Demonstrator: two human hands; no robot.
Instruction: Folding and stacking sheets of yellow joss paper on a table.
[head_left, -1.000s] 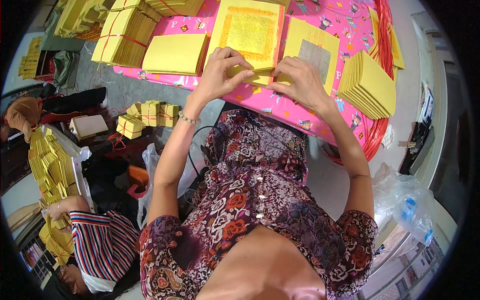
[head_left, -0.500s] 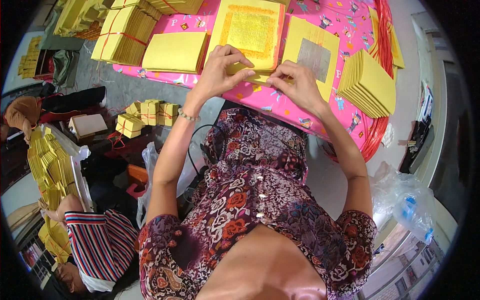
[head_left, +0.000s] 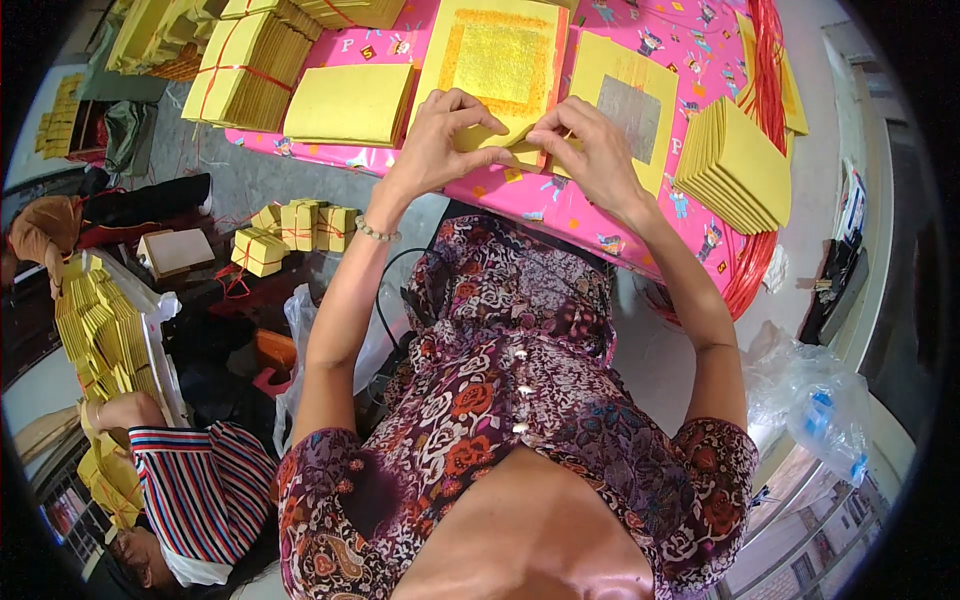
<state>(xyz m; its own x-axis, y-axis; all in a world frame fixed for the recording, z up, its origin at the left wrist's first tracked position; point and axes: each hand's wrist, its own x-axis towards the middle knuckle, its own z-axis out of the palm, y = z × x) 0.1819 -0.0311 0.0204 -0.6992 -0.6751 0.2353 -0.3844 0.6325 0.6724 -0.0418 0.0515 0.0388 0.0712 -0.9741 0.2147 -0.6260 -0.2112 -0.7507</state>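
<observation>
A yellow paper sheet (head_left: 497, 66) with a gold-orange square lies on top of a pile on the pink table. Its near edge is bent up in a curl. My left hand (head_left: 445, 140) is closed on that edge, fingers above and thumb toward me. At the near right corner, my right hand (head_left: 590, 145) pinches the sheet between thumb and fingers. Right beside the pile lies another yellow sheet (head_left: 660, 75) bearing a silver-grey square. To the left sits a stack of folded yellow paper (head_left: 350, 105).
Bundles of yellow paper (head_left: 245, 65) tied with red string stand at the far left. On the right are a fanned stack (head_left: 735, 165) and hanging red strings (head_left: 768, 60). A person in a striped shirt (head_left: 200, 490) handles yellow paper at the lower left. A plastic bag (head_left: 815, 410) lies right.
My right hand has moved slightly up and left onto the sheet's near right corner. The near edge is now lifted and curled. My left hand has stayed nearly still.
</observation>
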